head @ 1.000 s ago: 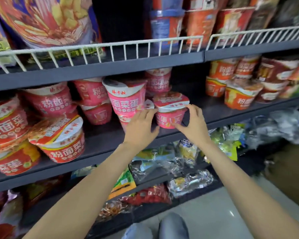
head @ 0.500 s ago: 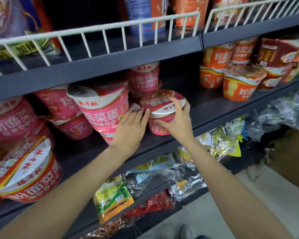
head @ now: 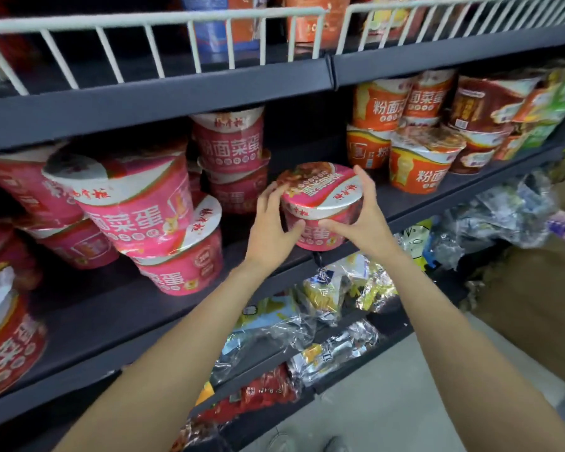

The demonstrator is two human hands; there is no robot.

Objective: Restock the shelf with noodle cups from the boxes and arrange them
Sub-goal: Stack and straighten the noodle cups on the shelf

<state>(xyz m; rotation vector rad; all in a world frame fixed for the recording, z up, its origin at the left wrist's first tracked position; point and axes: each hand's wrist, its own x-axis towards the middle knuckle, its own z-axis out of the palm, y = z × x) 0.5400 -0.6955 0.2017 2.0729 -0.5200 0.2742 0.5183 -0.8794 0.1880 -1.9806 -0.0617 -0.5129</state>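
A pink noodle cup (head: 322,195) stands upright on the dark middle shelf (head: 111,308), near its front edge. My left hand (head: 273,228) grips its left side and my right hand (head: 361,220) grips its right side, thumbs meeting across its front. To the left, a tilted pink cup (head: 128,203) leans on another pink cup (head: 186,256). Behind them stand stacked pink cups (head: 232,158). Orange cups (head: 418,158) fill the shelf's right part.
A white wire rail (head: 163,44) fronts the upper shelf, which holds more cups. Red cups (head: 7,347) sit at the far left. Lower shelves hold foil snack bags (head: 323,298). A cardboard box (head: 535,298) stands on the floor at right.
Both hands have closed around the pink cup and shifted it to the right along the shelf, away from the leaning pink cups. The camera has moved closer.
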